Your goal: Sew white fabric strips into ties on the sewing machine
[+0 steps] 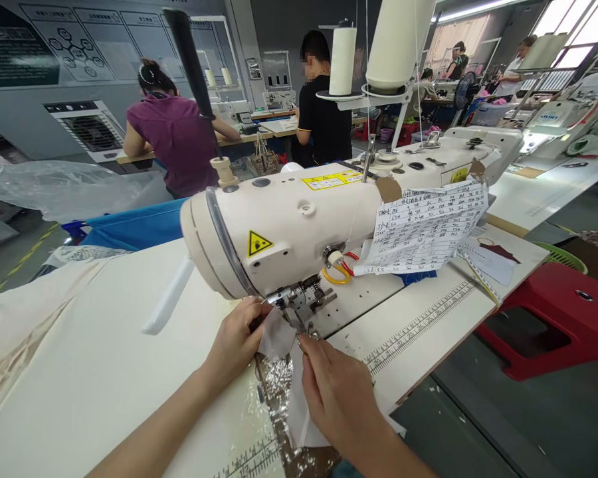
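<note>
Under the head of a white sewing machine (279, 226), a piece of thin white fabric (275, 335) lies by the needle area. My left hand (236, 335) is closed on the fabric's left side, its fingers up against the machine's presser parts (301, 302). Close by on the right, my right hand (341, 385) pinches the fabric at the front of the needle area. A lower stretch of the cloth hangs toward me between my hands, over a shiny, clear-covered strip (279, 392). The needle tip is too small to make out.
Yellow and red-handled scissors (336, 272) lie behind the needle area. A handwritten sheet (423, 226) hangs on the machine. Thread cones (396, 46) stand above. A red stool (558, 318) is at right, pale cloth (24, 332) at left. Several people work beyond.
</note>
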`<state>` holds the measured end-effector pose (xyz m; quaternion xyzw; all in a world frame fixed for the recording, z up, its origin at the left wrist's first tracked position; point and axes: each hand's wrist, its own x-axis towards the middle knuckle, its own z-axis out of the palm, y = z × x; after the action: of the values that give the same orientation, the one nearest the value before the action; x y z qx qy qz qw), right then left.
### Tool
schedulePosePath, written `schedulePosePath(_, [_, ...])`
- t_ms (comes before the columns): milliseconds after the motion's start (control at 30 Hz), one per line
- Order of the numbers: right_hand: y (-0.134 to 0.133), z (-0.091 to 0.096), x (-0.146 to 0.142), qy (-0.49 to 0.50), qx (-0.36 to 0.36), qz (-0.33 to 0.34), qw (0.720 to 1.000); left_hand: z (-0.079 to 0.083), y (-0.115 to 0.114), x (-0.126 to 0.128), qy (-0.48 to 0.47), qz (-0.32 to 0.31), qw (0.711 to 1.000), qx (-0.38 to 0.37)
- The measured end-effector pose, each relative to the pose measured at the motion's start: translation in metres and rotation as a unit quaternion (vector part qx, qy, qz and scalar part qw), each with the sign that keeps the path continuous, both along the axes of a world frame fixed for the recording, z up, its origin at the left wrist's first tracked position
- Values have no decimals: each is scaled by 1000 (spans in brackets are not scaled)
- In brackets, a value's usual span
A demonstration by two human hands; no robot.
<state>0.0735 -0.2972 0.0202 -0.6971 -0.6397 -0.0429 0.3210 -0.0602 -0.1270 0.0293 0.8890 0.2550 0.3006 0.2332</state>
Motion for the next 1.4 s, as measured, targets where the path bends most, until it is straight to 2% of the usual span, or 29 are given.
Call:
schedulePosePath(367, [2,0,-2,-24,-11,-11,1000,0,-1,1,9,-8,1000,3])
schedulePosePath(667, [3,1,-1,-41,-4,-11,999,-4,0,2,24,-1,999,38])
schedulePosePath(900, [2,1,-2,-32,-3,-12,999,1,-1,3,16,12,1000,-24])
schedulePosePath(1000, [3,3,-1,-38,-15,-20,999,2,-1,2,9,4,1000,-25])
schedulePosePath(1100, [4,4,-1,-41,-20,-23,999,-1,0,0,6,-5,1000,26])
schedulePosePath(1300, [5,1,-3,-54,-7,-31,998,-6,-1,2,-1,-52,971,233])
schedulePosePath(1400, [2,0,-4,-73,-3,-37,997,-2,-6,2,9,-84,965,247])
